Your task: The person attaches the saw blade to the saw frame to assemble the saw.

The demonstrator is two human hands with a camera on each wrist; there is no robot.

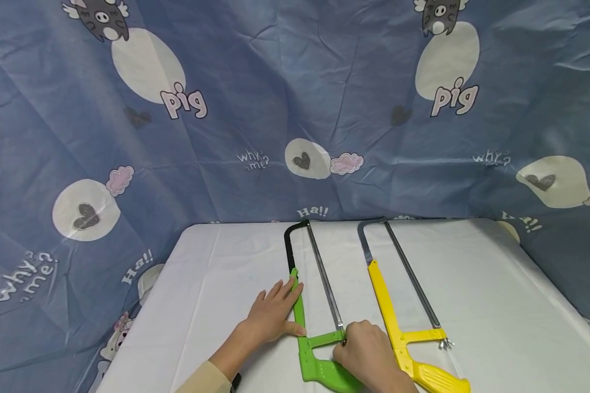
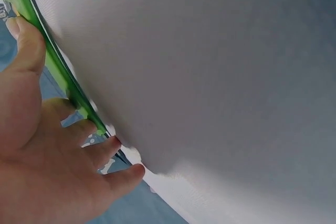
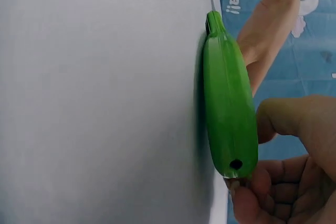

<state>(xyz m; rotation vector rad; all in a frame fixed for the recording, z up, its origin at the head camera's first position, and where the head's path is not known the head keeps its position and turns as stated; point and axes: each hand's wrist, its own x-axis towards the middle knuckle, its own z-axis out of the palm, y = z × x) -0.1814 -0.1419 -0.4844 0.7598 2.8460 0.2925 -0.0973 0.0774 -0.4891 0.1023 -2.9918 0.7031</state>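
A green-framed hacksaw (image 1: 300, 314) lies flat on the white table, its blade (image 1: 324, 278) on the right and its black front bow at the far end. My left hand (image 1: 270, 314) rests on the frame's long green bar, fingers spread and nearly straight, thumb touching lower down; the left wrist view shows the same hand (image 2: 63, 145) along the bar. My right hand (image 1: 369, 349) is curled at the blade's near end, pinching the tensioning wing nut, which the fingers mostly hide. In the right wrist view the green handle (image 3: 231, 103) stands in front of the curled right-hand fingers (image 3: 262, 198).
A second hacksaw with a yellow frame (image 1: 385, 300) lies just right of the green one, its wing nut (image 1: 446, 344) showing. The white table (image 1: 226, 273) meets a blue patterned cloth (image 1: 255, 109) at the back. A small dark object (image 1: 235, 382) shows beside the left sleeve.
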